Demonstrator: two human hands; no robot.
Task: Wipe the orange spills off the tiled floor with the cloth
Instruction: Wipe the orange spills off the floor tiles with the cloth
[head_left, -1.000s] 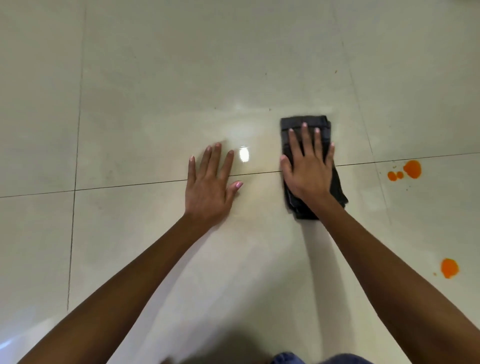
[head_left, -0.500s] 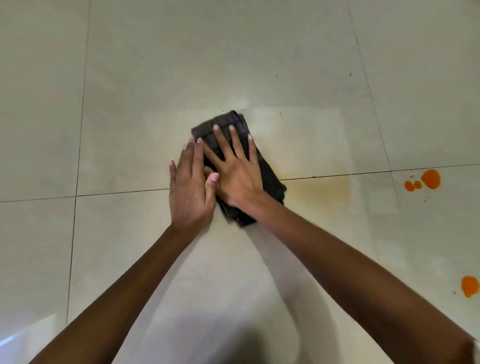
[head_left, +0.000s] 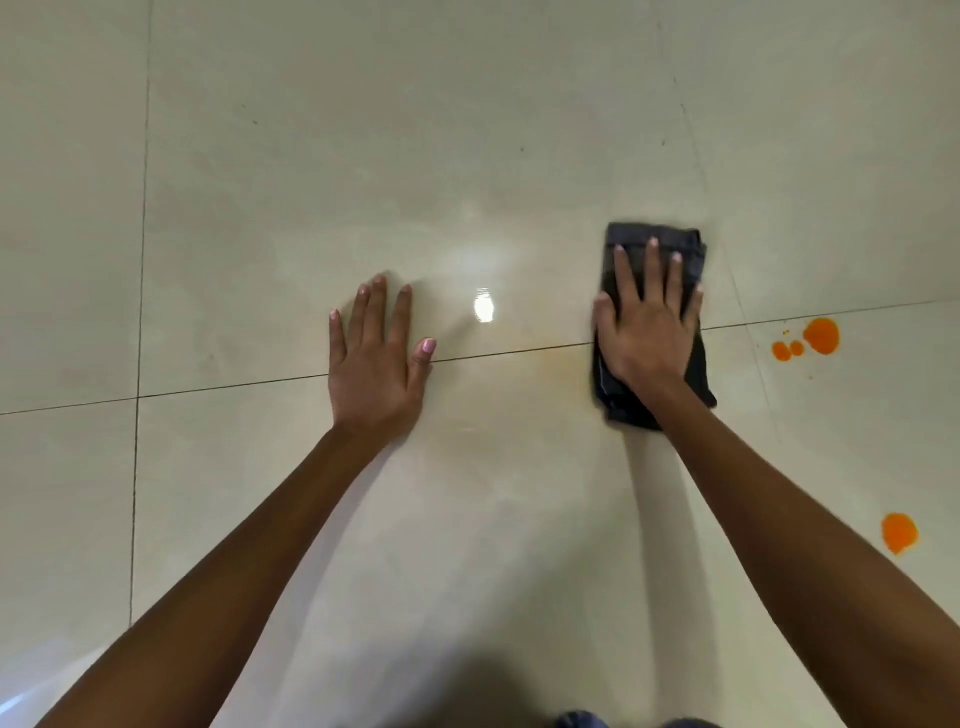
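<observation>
Cloth (head_left: 652, 244) swept back right under right hand (head_left: 647, 332); middle hidden.

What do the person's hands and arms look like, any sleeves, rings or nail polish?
Both arms are bare to the bottom edge of the picture; no sleeves, watches or bracelets show. No rings show on the left hand or right hand. The nails look short, with a pale pink tint; whether that is polish I cannot tell.
</observation>
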